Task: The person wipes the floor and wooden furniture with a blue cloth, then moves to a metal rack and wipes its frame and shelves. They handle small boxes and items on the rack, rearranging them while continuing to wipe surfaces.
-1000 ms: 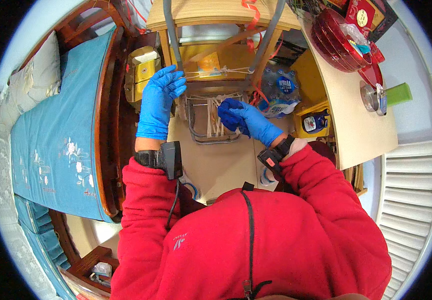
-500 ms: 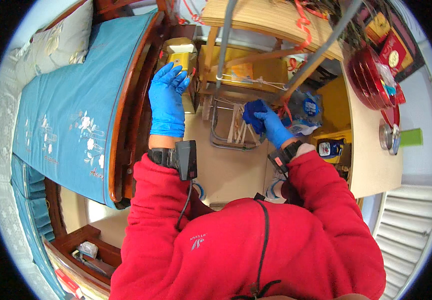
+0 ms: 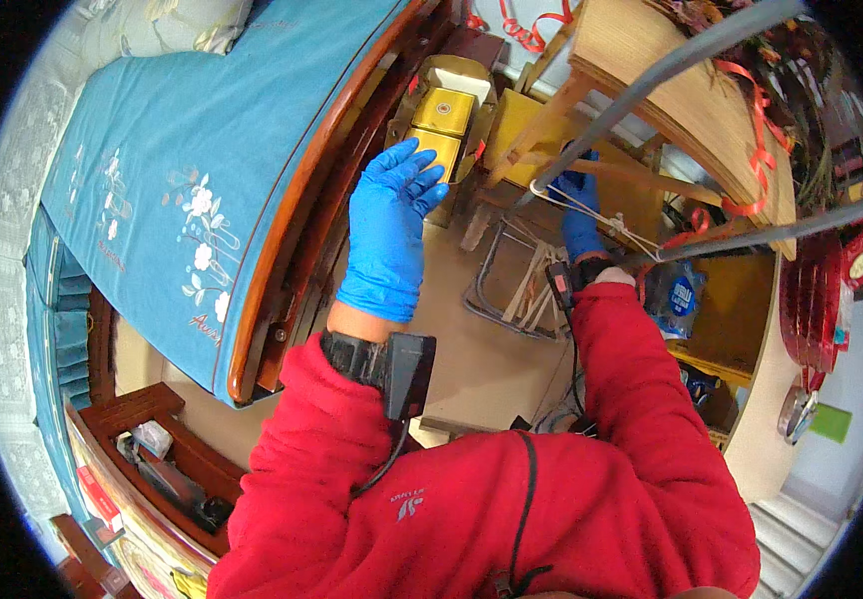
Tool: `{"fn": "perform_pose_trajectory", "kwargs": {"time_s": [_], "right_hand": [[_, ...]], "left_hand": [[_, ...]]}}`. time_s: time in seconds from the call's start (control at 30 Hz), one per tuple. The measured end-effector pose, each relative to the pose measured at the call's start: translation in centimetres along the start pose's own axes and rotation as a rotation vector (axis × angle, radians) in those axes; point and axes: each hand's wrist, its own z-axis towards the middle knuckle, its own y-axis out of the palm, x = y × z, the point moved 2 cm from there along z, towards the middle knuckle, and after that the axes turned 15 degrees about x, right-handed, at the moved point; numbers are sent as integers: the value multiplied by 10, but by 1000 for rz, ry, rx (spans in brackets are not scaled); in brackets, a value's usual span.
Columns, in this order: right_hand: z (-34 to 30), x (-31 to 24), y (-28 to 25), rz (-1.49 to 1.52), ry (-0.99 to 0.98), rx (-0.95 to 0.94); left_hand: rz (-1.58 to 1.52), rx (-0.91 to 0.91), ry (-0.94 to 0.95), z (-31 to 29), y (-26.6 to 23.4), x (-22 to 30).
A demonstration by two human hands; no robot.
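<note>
My left hand (image 3: 388,225), in a blue glove, is raised with its fingers stretched out and holds nothing. Just beyond its fingertips is an open carton (image 3: 481,82) with yellow boxes (image 3: 443,111) inside. My right hand (image 3: 581,215), also gloved in blue, reaches under the wooden table (image 3: 651,50), behind a white cord (image 3: 611,222) and a wooden brace. Its fingers are partly hidden there, round a bunched dark blue cloth (image 3: 577,160) against the yellow surface beneath the table.
A grey metal tube (image 3: 661,75) crosses above my right hand. On the floor stands a metal frame with straps (image 3: 531,285). To the left is a wood-edged bed or couch with a blue cover (image 3: 172,150). A plastic-wrapped pack (image 3: 679,299) and red round tins (image 3: 813,299) are on the right.
My right hand has moved forward with the blue cloth, from above the strapped frame to under the table. The view has turned, and my left hand stays raised and open.
</note>
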Motion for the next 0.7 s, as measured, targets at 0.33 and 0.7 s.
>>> {"fn": "perform_pose_trajectory", "kwargs": {"time_s": [0.33,0.7], "right_hand": [[81,40,39,-282,-285,-188],[141,74,89,-597,-712,-447]], "left_hand": [[93,42,-46,5,-19,0],[184,107,-87,23,-37,-9]]}}
